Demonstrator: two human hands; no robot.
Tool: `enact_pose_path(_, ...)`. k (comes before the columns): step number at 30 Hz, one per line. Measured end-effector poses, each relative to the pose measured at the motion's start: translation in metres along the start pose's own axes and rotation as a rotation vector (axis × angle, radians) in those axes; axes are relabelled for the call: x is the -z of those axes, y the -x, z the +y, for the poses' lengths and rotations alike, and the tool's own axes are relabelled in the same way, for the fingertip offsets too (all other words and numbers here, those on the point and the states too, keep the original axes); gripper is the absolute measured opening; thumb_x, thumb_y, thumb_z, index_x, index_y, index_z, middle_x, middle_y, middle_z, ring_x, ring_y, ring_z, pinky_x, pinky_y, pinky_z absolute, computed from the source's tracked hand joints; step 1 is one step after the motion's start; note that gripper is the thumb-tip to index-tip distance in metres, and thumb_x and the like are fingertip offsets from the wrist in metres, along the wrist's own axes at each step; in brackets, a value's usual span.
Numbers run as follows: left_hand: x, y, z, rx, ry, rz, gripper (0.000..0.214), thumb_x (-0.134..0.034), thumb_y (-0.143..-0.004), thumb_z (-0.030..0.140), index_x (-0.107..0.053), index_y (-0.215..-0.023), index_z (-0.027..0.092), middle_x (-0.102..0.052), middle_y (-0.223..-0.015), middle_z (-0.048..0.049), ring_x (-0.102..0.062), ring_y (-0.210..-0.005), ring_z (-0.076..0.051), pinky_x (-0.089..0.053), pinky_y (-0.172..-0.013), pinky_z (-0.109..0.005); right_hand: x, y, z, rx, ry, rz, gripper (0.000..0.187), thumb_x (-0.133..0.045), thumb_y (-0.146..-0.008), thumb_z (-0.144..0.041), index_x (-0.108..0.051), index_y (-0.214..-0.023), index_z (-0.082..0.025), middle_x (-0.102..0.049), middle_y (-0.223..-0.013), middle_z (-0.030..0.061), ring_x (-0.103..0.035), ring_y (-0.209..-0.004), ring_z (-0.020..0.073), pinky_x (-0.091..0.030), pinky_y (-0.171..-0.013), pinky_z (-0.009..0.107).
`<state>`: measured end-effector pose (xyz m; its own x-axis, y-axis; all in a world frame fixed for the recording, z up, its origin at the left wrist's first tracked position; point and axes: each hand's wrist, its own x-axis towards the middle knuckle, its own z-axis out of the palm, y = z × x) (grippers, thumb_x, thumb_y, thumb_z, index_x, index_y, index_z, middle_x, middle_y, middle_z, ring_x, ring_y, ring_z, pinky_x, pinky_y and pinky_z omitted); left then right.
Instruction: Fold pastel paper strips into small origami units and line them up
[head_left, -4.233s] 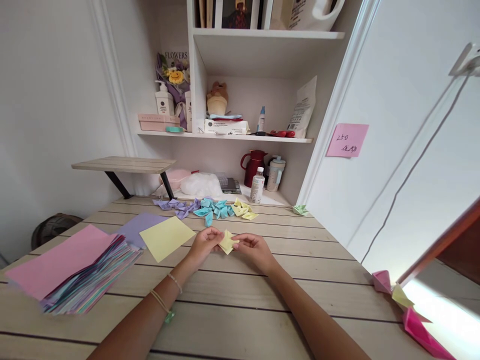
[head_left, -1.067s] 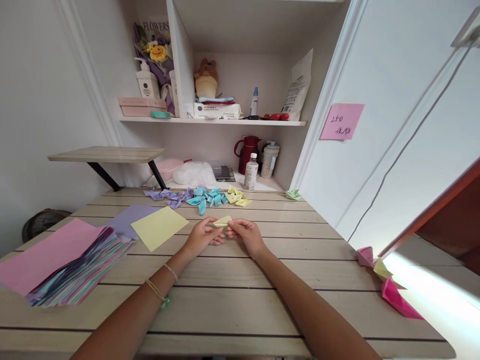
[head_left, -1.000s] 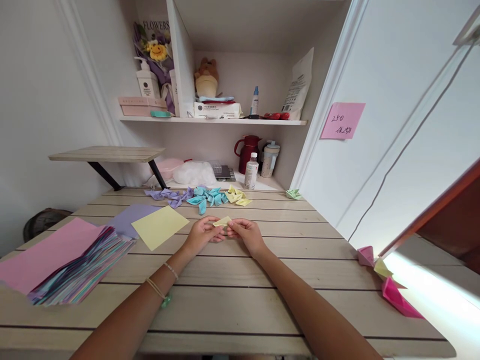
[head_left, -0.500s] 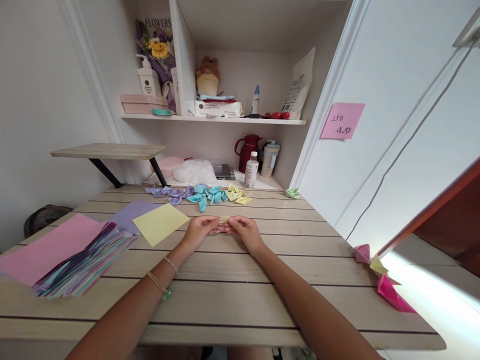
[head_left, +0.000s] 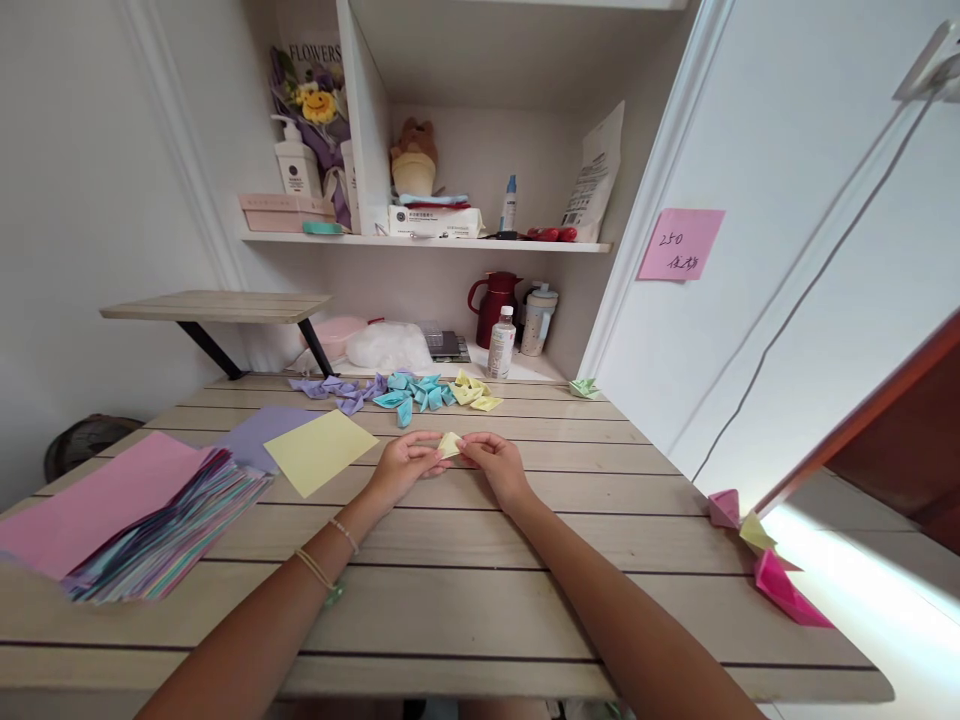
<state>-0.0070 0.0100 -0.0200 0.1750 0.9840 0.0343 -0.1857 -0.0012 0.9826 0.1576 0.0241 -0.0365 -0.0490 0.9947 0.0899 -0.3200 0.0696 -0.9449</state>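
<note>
A small folded piece of pale yellow paper (head_left: 449, 445) is held over the middle of the table between my two hands. My left hand (head_left: 405, 465) pinches its left side with thumb and fingers. On the other side my right hand (head_left: 493, 462) grips it the same way. Fingers cover part of the paper's edges. Just left of my left hand lies a flat yellow sheet (head_left: 321, 452), overlapping a purple sheet (head_left: 262, 436). Beyond my hands sit folded yellow paper boats (head_left: 475, 391), blue ones (head_left: 417, 392) and purple ones (head_left: 346, 390) in a row.
A thick stack of coloured paper (head_left: 165, 525) lies at the left. A green folded boat (head_left: 584, 388) is at the far right. Pink and yellow boats, including a bright pink one (head_left: 789, 590), stand along the right edge. A bottle (head_left: 502, 343) stands on the low shelf behind.
The folded yellow paper has turned from a thin strip to a wider, pointed face toward me. My left fingers have shifted and opened a little around it.
</note>
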Motion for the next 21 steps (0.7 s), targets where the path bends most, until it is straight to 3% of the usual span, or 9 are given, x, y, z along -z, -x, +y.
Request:
enact_pose_path(3,0.002,-0.001,-0.003,0.038,0.012,-0.003,0.055,-0.077,-0.057,0.023,-0.058,-0.106,0.01,-0.07,-0.081,-0.0119,-0.067,-0.077,-0.022,-0.053,-0.078,-0.034,0.001,0.0,0.0,-0.004,-0.018,-0.012,0.04,-0.078,-0.048,-0.036,-0.066,-0.08,-0.016,-0.067,-0.065,0.0018,-0.06,-0.06,0.0143,-0.048,-0.065,0.029)
enact_pose_path(6,0.003,-0.002,-0.008,0.056,-0.014,-0.022,0.048,-0.078,-0.054,0.025,-0.062,-0.096,0.007,-0.07,-0.078,-0.0125,-0.067,-0.074,-0.022,-0.053,-0.076,-0.033,0.001,0.0,0.001,0.0,0.038,-0.027,0.033,-0.078,-0.048,-0.035,-0.067,-0.072,-0.015,-0.066,-0.062,0.0017,-0.058,-0.057,0.013,-0.047,-0.063,0.027)
enact_pose_path(11,0.005,-0.005,-0.013,0.001,-0.201,-0.111,0.038,-0.072,-0.061,0.036,-0.068,-0.088,0.009,-0.07,-0.076,-0.0089,-0.067,-0.068,-0.02,-0.054,-0.07,-0.031,0.002,0.001,0.002,0.019,0.112,-0.046,0.03,-0.08,-0.045,-0.036,-0.067,-0.063,-0.017,-0.067,-0.062,0.0024,-0.058,-0.056,0.0144,-0.047,-0.06,0.028)
enact_pose_path(14,0.006,-0.005,-0.012,-0.009,-0.266,-0.095,0.036,-0.068,-0.063,0.041,-0.07,-0.083,0.011,-0.071,-0.076,-0.0066,-0.067,-0.066,-0.019,-0.054,-0.069,-0.032,0.002,0.001,0.002,0.042,0.145,-0.078,0.029,-0.079,-0.046,-0.038,-0.068,-0.064,-0.017,-0.068,-0.065,0.003,-0.06,-0.059,0.0161,-0.048,-0.063,0.029)
enact_pose_path(21,0.005,-0.004,-0.011,0.008,-0.026,0.027,0.04,-0.076,-0.055,0.035,-0.069,-0.085,0.009,-0.071,-0.085,-0.0089,-0.067,-0.074,-0.021,-0.051,-0.082,-0.037,0.001,-0.001,0.009,0.018,0.078,-0.161,0.037,-0.077,-0.05,-0.039,-0.07,-0.08,-0.017,-0.07,-0.074,0.0042,-0.064,-0.069,0.0197,-0.05,-0.072,0.032)
